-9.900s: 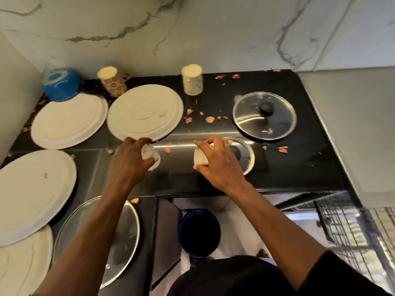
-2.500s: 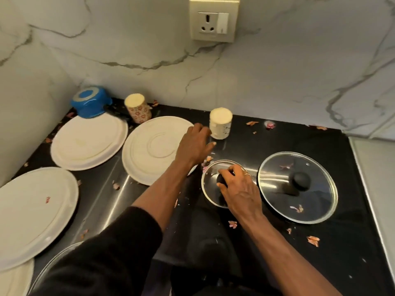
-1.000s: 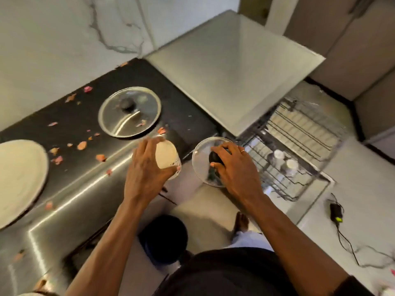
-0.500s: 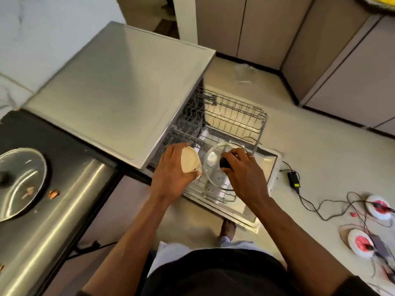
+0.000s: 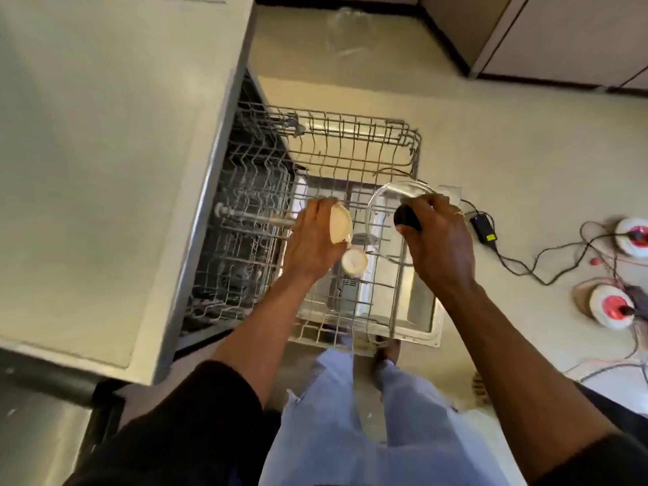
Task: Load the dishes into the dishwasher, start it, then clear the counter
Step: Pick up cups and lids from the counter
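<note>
Left grip, centre of the frame: your fingers are curled round a cream cup, held tilted on its side above the wire rack. Right grip, just right of centre: your fingers pinch the black knob of a glass lid, which stands tilted on edge over the right part of the same rack. Second pale cup: it sits in the rack between your two grips, just below the held cup. Rack: drawn out from the dishwasher, whose flat grey top fills the upper left of the frame, and lying over the lowered door. Bench: a dark strip in the lower left corner. Floor, right side: a black charger with trailing cables and two round white-and-red objects near the right edge. Cabinet fronts: upper right.
</note>
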